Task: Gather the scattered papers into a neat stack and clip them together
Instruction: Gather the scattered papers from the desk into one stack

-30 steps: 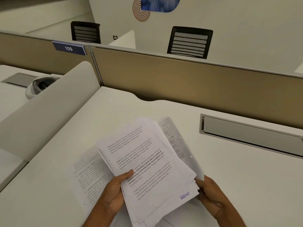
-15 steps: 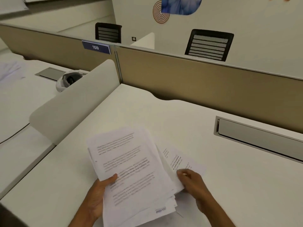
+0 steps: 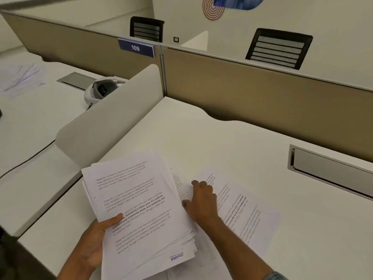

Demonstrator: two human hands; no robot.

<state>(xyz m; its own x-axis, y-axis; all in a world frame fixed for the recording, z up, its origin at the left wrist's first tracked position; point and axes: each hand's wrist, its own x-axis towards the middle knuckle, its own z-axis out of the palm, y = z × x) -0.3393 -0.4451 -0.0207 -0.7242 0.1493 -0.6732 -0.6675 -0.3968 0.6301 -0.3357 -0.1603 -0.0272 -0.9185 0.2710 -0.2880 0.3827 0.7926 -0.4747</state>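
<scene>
While the uneven paper stack (image 3: 137,199) was gripped by the left hand (image 3: 94,239), thumb on top, over the white desk (image 3: 201,134), the right hand (image 3: 202,203) rested bent fingers on loose sheets (image 3: 246,211) just beside it; whether they pinched one was unclear.

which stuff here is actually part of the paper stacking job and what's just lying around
Job: paper stack, held by left hand; loose sheets under right hand. No clip in view.
Lying about: white device and papers on the next desk; 109 sign; desk hatch.
</scene>
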